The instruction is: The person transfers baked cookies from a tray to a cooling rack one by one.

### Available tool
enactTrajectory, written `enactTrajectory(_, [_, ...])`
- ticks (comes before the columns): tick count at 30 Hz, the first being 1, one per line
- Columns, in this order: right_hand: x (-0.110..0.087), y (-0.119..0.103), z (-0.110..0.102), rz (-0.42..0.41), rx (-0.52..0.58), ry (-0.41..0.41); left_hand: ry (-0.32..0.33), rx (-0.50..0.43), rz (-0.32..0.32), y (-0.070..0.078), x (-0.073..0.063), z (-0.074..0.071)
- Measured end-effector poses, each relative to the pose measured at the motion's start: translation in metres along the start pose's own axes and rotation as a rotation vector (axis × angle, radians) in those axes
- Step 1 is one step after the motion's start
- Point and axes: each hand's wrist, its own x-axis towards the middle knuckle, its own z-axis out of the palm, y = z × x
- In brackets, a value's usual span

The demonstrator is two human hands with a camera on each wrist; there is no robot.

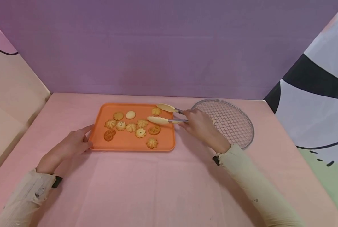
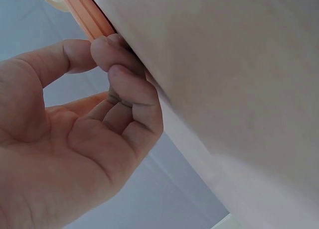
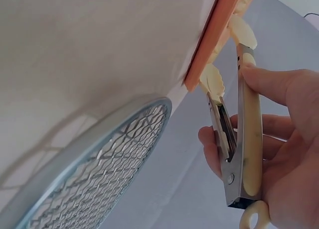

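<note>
An orange tray (image 1: 126,144) holds several cookies, some flower-shaped (image 1: 152,143), some round (image 1: 130,115) and some pretzel-like (image 1: 154,130). At its left end my left hand (image 1: 69,145) grips the rim, and the left wrist view shows thumb and fingertips meeting at the tray's edge (image 2: 87,16). My right hand (image 1: 201,126) holds a pair of tongs (image 3: 252,139) with cream tips and metal arms. The tongs' tips are spread apart over the tray's right end. One flower-shaped cookie (image 1: 156,111) lies by the upper tip, with nothing clasped between the tips.
A round wire mesh rack (image 1: 234,121) is to the right of the tray, partly behind my right hand and forearm. Pink cloth (image 1: 157,186) covers the table. A purple wall (image 1: 163,56) rises at the back, with printed panels (image 1: 322,119) at the sides.
</note>
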Motion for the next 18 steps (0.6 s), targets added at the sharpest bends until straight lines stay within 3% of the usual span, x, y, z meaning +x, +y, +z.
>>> enactTrajectory(9, [0.0009,-0.0025,0.0003,-0.032,0.016,0.024,0.015,0.019,0.015,-0.0028,0.0009,0.0008])
enactTrajectory(18, [-0.0037,-0.0011,0.0061,-0.157,-0.071,0.132,0.011,0.009,-0.012,0.0013,-0.0005,0.0009])
